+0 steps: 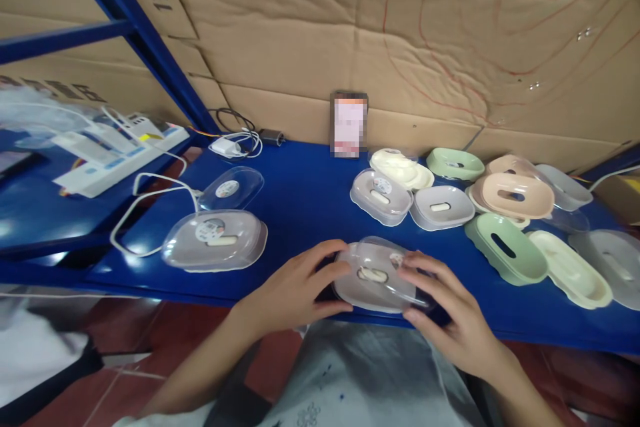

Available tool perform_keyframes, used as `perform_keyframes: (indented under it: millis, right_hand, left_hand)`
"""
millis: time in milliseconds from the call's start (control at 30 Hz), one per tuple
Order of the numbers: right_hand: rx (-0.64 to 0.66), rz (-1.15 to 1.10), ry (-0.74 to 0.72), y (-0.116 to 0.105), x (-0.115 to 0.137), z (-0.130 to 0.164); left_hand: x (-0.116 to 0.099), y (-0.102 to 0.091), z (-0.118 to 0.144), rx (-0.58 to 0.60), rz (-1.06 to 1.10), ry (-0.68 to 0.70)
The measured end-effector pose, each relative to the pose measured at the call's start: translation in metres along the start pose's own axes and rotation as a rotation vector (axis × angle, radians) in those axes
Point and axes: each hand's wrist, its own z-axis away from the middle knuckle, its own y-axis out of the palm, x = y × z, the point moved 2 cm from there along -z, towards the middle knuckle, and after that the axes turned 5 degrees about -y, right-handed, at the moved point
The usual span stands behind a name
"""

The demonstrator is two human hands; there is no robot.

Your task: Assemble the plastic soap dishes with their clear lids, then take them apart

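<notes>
Two closed clear-lidded grey oval plastic boxes (pixel 216 240) lie finished at left, loose pastel trays (pixel 505 248) wait at right, while left hand (pixel 295 290) and right hand (pixel 450 317) clasp a third clear-lidded box (pixel 375 275) at the near edge of the blue table (pixel 300 193).

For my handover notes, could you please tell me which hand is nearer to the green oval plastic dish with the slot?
Right. The right hand lies just left of the green oval plastic dish; the left hand is farther left.

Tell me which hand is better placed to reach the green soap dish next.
Right. The right hand on the clear soap box sits nearer the green soap dish; the left hand is on the far side.
</notes>
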Motion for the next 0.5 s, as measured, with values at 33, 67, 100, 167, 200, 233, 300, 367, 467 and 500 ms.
perform_keyframes:
  millis: [33, 67, 100, 167, 200, 233, 300, 367, 467, 500]
  right_hand:
    - [0.014, 0.006, -0.028, 0.004, 0.002, 0.002]
    - [0.027, 0.012, -0.051, 0.008, 0.003, 0.002]
    - [0.041, 0.017, -0.068, 0.011, 0.004, 0.001]
    - [0.080, 0.027, -0.092, 0.015, 0.005, -0.002]
    - [0.101, 0.039, -0.103, 0.017, 0.005, -0.003]
    - [0.118, 0.056, -0.116, 0.018, 0.005, -0.004]
    - [0.139, 0.092, -0.145, 0.019, 0.006, -0.004]
    - [0.141, 0.110, -0.172, 0.020, 0.007, -0.004]
    - [0.139, 0.113, -0.202, 0.020, 0.009, -0.002]
    - [0.139, 0.119, -0.209, 0.020, 0.009, -0.003]
  left_hand:
    - [0.000, 0.000, 0.000, -0.001, 0.004, -0.003]
    - [0.000, 0.000, 0.000, -0.006, 0.004, 0.000]
    - [0.000, -0.001, 0.001, -0.011, 0.001, 0.005]
    - [0.000, -0.001, 0.001, -0.002, -0.006, 0.018]
    - [0.000, -0.001, 0.001, 0.011, -0.006, 0.024]
    - [0.001, -0.001, 0.001, 0.023, -0.002, 0.029]
    - [0.001, -0.001, 0.001, 0.030, 0.005, 0.035]
    - [0.002, 0.000, 0.001, 0.018, 0.002, 0.035]
    - [0.002, 0.000, 0.001, 0.013, -0.008, 0.037]
    - [0.002, 0.000, 0.001, 0.009, -0.006, 0.039]
